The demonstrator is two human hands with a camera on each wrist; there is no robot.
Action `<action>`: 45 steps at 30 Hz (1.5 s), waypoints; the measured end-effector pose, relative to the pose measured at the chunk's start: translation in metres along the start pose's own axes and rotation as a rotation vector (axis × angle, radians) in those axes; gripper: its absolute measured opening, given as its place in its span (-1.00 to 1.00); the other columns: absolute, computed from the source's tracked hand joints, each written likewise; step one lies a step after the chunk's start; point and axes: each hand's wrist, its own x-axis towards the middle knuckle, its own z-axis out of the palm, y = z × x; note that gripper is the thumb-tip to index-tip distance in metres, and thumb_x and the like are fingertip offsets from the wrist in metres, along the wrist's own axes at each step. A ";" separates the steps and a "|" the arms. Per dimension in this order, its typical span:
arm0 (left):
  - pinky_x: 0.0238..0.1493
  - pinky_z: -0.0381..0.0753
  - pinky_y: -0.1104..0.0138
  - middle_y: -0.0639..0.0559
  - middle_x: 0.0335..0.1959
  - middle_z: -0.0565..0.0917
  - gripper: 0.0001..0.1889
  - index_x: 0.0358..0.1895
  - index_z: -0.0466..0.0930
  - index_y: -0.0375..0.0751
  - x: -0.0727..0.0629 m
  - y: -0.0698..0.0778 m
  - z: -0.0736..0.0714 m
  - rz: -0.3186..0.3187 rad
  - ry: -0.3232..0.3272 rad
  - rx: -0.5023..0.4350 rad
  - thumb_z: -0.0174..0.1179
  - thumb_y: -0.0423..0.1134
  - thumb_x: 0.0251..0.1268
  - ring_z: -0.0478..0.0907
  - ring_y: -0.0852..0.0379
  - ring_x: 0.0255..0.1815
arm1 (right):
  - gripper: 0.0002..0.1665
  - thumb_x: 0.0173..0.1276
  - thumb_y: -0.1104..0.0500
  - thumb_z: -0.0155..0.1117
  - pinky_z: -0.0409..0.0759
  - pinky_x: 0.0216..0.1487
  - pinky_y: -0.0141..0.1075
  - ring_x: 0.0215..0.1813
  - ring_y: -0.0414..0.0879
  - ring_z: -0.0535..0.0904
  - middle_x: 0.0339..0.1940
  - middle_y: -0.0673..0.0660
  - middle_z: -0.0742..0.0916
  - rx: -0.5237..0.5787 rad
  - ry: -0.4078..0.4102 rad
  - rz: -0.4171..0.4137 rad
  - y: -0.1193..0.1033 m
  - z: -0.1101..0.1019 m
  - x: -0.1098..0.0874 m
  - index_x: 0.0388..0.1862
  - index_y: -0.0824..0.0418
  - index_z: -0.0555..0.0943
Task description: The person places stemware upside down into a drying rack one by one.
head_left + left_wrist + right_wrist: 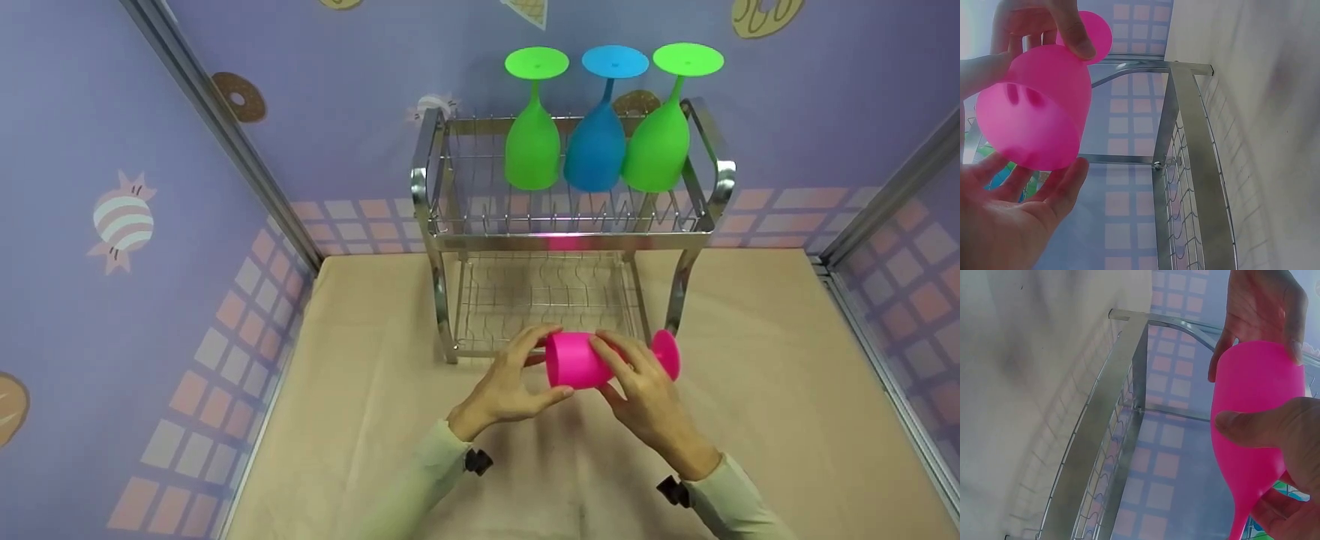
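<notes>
A pink plastic wine glass (pixel 577 361) lies sideways in the air before the rack, its mouth toward the left and its foot toward the right. My right hand (pixel 646 390) grips the bowl, thumb on one side and fingers on the other, as the right wrist view also shows on the pink bowl (pixel 1258 388). At the mouth end, my left hand (pixel 510 379) holds the rim between thumb and fingers. In the left wrist view the glass's open mouth (pixel 1027 126) faces the camera.
A two-tier metal dish rack (pixel 570 241) stands against the back wall. Upside down on its top tier are a green glass (pixel 533 146), a blue glass (pixel 596 150) and another green glass (pixel 658 154). A beige cloth (pixel 360 390) covers the table, with patterned walls around it.
</notes>
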 end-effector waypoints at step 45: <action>0.22 0.78 0.13 -0.12 0.38 0.57 -0.19 0.51 0.36 -0.35 -0.015 0.010 -0.001 0.058 0.172 -0.106 0.55 -0.17 0.28 0.66 -0.06 0.31 | -0.30 0.53 0.51 0.14 0.60 0.48 -0.12 0.44 0.00 0.60 0.43 0.18 0.58 1.551 0.244 0.650 -0.023 0.034 -0.026 0.59 0.34 0.25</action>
